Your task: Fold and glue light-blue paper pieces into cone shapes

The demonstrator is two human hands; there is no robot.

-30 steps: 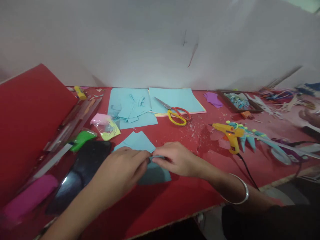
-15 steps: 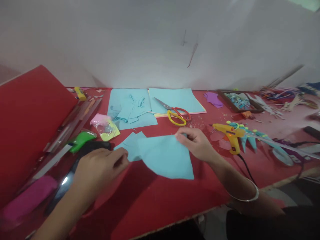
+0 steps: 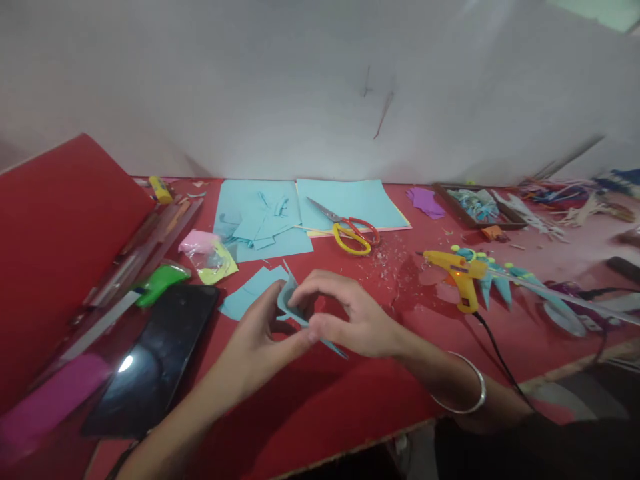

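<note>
Between my two hands a piece of light blue paper (image 3: 288, 293) is bent into a curl above the red table. My left hand (image 3: 263, 340) grips it from the left, thumb in front and fingers partly hidden behind the paper. From the right, my right hand (image 3: 350, 313) pinches its edge with curved fingers. Another cut piece of blue paper (image 3: 245, 298) lies flat just behind my left hand. Scissors (image 3: 350, 230) with a red and a yellow handle rest farther back, partly on a stack of blue sheets (image 3: 355, 197).
A yellow glue gun (image 3: 457, 267) stands at right, its cord running off the front edge. Small blue cones (image 3: 495, 290) lie beside it. At left are a black phone (image 3: 155, 360), a green packet (image 3: 163, 283) and a pink pouch (image 3: 55, 400). A brown tray (image 3: 510, 217) holds scraps.
The blue paper, flat and held by my right hand before, is now curled. My left hand has moved right and taken hold of it, uncovering the phone.
</note>
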